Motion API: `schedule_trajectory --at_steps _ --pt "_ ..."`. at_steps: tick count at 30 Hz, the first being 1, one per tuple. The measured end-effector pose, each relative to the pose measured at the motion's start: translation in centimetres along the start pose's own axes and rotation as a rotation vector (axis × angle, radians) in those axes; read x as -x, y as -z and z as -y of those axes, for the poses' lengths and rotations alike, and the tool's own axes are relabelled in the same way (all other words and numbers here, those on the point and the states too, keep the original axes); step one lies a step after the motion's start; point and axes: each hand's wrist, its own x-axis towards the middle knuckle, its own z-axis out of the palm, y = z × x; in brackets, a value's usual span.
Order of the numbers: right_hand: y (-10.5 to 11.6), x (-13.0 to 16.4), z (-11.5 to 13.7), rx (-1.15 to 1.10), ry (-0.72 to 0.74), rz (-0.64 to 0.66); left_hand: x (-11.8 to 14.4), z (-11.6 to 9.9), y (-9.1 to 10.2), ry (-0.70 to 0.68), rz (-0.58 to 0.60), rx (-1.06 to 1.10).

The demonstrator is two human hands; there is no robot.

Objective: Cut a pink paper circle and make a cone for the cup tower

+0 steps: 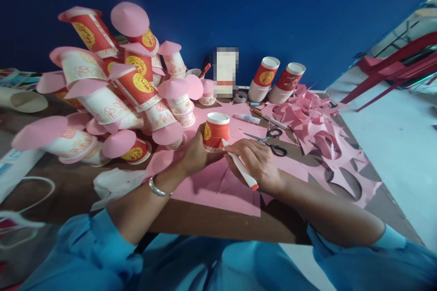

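Observation:
My left hand point(195, 152) grips a red paper cup point(216, 131) with a gold emblem, standing upside down on a pink paper sheet point(211, 188). My right hand point(256, 163) holds a white marker point(241, 169) with an orange end, its tip touching the base of the cup. A silver bracelet point(156, 187) sits on my left wrist. Both arms wear blue sleeves.
A heap of cups with pink paper caps point(112, 95) fills the table's left. Scissors point(271, 142), a glue stick point(246, 118) and a pencil point(269, 118) lie behind my right hand. Two cup stacks point(276, 80) stand at the back; pink paper offcuts point(324, 141) cover the right side.

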Motion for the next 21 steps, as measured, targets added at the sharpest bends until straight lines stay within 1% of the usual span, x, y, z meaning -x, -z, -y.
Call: schedule_trajectory --at_steps 5,12,21 --pt "0.05 0.17 -0.21 -0.010 -0.025 0.003 -0.14 -0.06 -0.05 -0.007 -0.011 0.024" --pt "0.16 0.17 -0.35 -0.004 -0.040 0.006 0.03 -0.54 -0.04 0.021 -0.017 0.018" --pt "0.20 0.05 -0.43 0.020 -0.056 -0.015 -0.05 -0.99 0.05 0.012 -0.026 0.011"
